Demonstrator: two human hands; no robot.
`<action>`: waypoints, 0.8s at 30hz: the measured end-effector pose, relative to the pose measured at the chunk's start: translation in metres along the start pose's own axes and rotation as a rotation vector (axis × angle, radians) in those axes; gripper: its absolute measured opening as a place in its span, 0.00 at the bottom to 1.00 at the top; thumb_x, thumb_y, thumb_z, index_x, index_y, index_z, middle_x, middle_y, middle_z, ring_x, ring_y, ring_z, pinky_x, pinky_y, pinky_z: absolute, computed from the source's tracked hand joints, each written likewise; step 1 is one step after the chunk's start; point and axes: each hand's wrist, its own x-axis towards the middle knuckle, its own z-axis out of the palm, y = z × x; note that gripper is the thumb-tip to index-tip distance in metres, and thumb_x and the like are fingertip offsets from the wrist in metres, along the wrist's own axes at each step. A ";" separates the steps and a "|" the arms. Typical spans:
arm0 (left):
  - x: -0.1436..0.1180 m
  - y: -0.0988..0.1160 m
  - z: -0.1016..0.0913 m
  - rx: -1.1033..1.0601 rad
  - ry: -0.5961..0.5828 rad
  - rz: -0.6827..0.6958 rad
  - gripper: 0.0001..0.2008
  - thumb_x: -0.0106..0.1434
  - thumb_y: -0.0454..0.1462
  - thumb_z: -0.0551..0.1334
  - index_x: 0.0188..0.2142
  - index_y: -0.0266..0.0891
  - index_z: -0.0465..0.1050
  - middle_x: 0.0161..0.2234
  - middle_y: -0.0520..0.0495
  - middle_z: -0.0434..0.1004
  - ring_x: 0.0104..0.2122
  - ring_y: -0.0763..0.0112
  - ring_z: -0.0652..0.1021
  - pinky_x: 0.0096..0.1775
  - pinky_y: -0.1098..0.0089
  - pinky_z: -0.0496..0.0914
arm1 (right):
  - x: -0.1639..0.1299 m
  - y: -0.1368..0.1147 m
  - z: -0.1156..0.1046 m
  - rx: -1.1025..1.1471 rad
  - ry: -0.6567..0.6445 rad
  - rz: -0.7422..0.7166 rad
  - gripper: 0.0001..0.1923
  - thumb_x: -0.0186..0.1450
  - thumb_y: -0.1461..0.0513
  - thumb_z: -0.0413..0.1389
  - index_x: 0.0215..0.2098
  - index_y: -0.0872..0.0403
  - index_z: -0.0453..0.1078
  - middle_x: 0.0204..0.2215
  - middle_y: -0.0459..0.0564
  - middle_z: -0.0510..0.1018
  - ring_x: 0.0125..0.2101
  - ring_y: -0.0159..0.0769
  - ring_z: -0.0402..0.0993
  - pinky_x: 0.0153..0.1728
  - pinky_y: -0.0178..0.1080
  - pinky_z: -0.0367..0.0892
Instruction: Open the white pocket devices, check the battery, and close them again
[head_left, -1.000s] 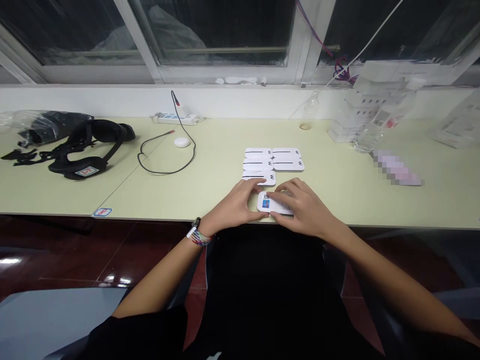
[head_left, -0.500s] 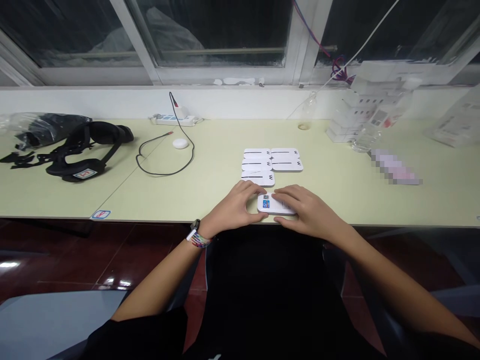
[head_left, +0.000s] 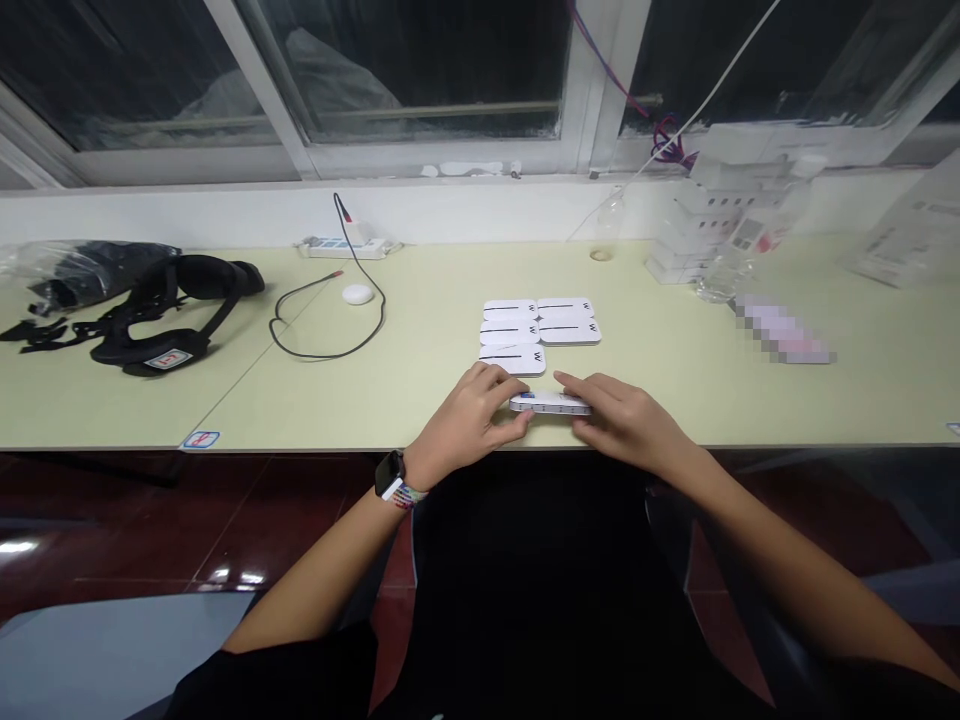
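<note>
1. Presently, a flat white device (head_left: pixel 550 403) is held near the front edge of the table (head_left: pixel 420 400), seen almost edge-on. Its long axis runs left to right, parallel to the table edge, with its broad face roughly level.
2. The left end of the device is pinched by the left hand (head_left: pixel 469 425). Fingers are curled close over the top and the thumb is tucked below, so the grip is nearly closed on the device.
3. The right end is gripped by the right hand (head_left: pixel 622 425). The fingers lie along the far edge and the thumb sits at the near side; only the thickness of the device separates them.
4. Whether the device touches the table cannot be told.
5. Five similar white devices (head_left: pixel 538 328) lie flat just behind it, arranged in two columns with their long axes also left to right.
6. A watch (head_left: pixel 390 472) is worn on the left wrist.
7. A black cable (head_left: pixel 330 345) and a black headset (head_left: pixel 169 310) are noted well to the left.
</note>
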 end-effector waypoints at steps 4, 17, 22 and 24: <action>-0.002 -0.002 0.000 -0.112 -0.008 0.075 0.20 0.79 0.39 0.64 0.67 0.46 0.74 0.63 0.38 0.79 0.64 0.50 0.78 0.63 0.45 0.77 | -0.002 0.002 -0.001 0.201 0.021 0.101 0.45 0.73 0.66 0.59 0.83 0.36 0.50 0.49 0.47 0.88 0.40 0.43 0.87 0.44 0.47 0.86; -0.003 0.000 -0.013 -0.654 -0.031 -0.165 0.17 0.74 0.42 0.72 0.60 0.47 0.86 0.55 0.42 0.89 0.46 0.57 0.88 0.45 0.62 0.83 | 0.005 -0.003 -0.010 0.545 0.066 0.170 0.18 0.76 0.59 0.64 0.62 0.35 0.82 0.51 0.42 0.90 0.42 0.42 0.91 0.43 0.46 0.88; -0.002 0.001 -0.007 -0.656 -0.005 -0.258 0.22 0.70 0.47 0.75 0.61 0.47 0.84 0.44 0.45 0.90 0.29 0.69 0.81 0.28 0.69 0.74 | 0.007 0.003 -0.014 0.604 0.071 0.376 0.14 0.73 0.52 0.66 0.54 0.45 0.87 0.48 0.49 0.91 0.42 0.49 0.90 0.42 0.51 0.89; -0.002 0.001 -0.004 -0.696 0.030 -0.283 0.26 0.69 0.47 0.76 0.64 0.48 0.81 0.42 0.46 0.88 0.29 0.69 0.80 0.29 0.69 0.75 | 0.009 0.005 -0.013 0.649 0.096 0.449 0.16 0.72 0.50 0.68 0.53 0.47 0.87 0.46 0.51 0.91 0.42 0.50 0.90 0.42 0.52 0.89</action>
